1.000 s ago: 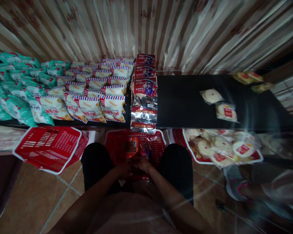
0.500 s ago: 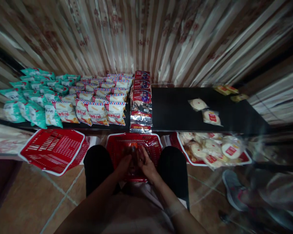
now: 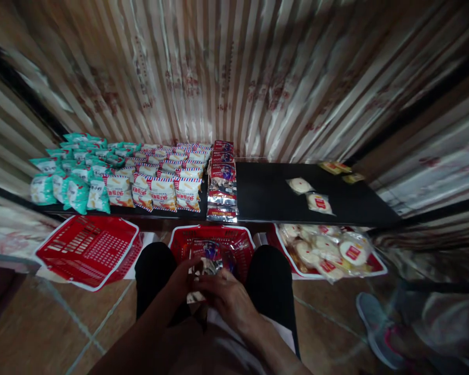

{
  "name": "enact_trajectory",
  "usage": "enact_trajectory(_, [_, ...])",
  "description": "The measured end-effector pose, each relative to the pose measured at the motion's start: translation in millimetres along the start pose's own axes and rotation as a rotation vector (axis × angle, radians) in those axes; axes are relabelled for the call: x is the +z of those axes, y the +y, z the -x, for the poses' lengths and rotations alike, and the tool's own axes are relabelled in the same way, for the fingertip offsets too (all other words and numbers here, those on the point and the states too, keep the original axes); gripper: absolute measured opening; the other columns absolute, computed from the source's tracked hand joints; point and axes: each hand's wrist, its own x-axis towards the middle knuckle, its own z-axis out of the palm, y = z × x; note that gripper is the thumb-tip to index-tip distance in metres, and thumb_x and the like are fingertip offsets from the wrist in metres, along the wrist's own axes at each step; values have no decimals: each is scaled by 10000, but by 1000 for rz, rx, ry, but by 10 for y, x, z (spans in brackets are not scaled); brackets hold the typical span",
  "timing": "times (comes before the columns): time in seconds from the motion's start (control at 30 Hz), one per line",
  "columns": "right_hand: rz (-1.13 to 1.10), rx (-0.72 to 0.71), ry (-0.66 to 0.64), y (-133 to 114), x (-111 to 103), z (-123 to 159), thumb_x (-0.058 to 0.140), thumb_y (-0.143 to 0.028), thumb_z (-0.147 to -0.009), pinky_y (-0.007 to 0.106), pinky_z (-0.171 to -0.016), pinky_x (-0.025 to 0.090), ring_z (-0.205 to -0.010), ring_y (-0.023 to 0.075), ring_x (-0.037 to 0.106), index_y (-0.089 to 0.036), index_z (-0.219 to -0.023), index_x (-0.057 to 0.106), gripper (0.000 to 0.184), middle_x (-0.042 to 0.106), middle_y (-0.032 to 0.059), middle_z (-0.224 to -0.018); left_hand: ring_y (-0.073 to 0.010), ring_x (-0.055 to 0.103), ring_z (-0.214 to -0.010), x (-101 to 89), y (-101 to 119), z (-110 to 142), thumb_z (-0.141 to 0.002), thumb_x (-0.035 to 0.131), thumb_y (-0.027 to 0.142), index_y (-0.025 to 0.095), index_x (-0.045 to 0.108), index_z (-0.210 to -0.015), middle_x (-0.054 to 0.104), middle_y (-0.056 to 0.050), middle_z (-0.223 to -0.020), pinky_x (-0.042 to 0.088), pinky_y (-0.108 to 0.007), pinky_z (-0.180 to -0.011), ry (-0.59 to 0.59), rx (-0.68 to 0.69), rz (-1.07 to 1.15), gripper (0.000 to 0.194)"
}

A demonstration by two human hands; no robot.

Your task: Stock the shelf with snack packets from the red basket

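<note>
A dark red and silver snack packet is upright in front of my body, over the near part of the middle red basket. My left hand is closed on its left side. My right hand lies across its lower front, fingers curled onto it and partly hiding it. Similar dark red packets stand in a row on the black shelf straight ahead. Other wrappings in the basket are dim and partly covered by the held packet.
White snack bags and teal bags fill the shelf's left. Wrapped round cakes and yellow packets lie on its right. A red basket is at left; another holds wrapped cakes. Another person's shoe is at right.
Both hands have come up and back toward my body from inside the basket, bringing the snack packet into clear view. The camera view has shifted slightly.
</note>
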Motion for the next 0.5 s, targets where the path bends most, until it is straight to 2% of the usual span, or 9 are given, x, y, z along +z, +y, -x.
enact_trajectory(0.1, [10,-76,-59,-128,-87,85,433,-130,-852,285,-888,432,-1016,166,554,-342,-1182,603,427,619,-37,-1225,-91,514,-462,-3,-19,34,-740,623,408,128,619,-747,600,-7,-597,346,-188,-402,-149,-136,229,280])
enact_trajectory(0.17, [-21,-139,-67,-128,-110,139,466,-171,-855,303,-918,417,-1055,180,545,-319,-1180,606,384,618,-8,-1223,-106,549,-492,13,15,98,-693,681,402,121,618,-746,617,-15,-608,382,-195,-436,-220,-94,273,293])
enact_trajectory(0.23, [-101,-126,22,-62,-106,179,511,-252,-851,302,-882,433,-993,192,578,-267,-1098,655,287,667,34,-1114,-136,602,-568,47,76,203,-681,705,392,115,629,-788,651,-32,-654,452,-226,-534,-253,-17,279,307])
enact_trajectory(0.3, [-246,39,250,34,-101,195,523,-377,-850,273,-756,461,-817,181,611,-207,-921,698,254,700,53,-893,-167,637,-638,101,138,323,-703,692,387,111,643,-864,678,-51,-700,488,-269,-635,-275,41,281,323])
enact_trajectory(0.37, [-448,258,486,113,-123,185,525,-511,-822,246,-630,451,-673,160,585,-179,-773,674,367,662,34,-722,-201,660,-690,169,181,427,-716,682,369,101,649,-934,700,-81,-756,497,-315,-700,-321,76,265,347])
enact_trajectory(0.4, [-557,342,557,132,-149,173,545,-565,-786,238,-593,442,-639,154,571,-175,-740,658,409,641,22,-681,-216,667,-712,206,193,465,-712,687,354,95,650,-955,707,-96,-783,496,-332,-721,-352,90,250,357])
enact_trajectory(0.43, [-665,397,588,133,-180,159,582,-600,-739,235,-581,441,-625,151,565,-174,-736,650,432,630,12,-664,-230,673,-733,242,199,492,-703,696,341,90,653,-968,711,-111,-809,494,-346,-739,-386,98,230,368])
enact_trajectory(0.5, [-862,436,573,87,-245,138,672,-606,-648,243,-604,462,-631,154,581,-175,-795,659,456,642,6,-679,-251,678,-770,312,197,516,-678,720,326,83,659,-981,714,-131,-844,487,-367,-775,-449,103,182,394])
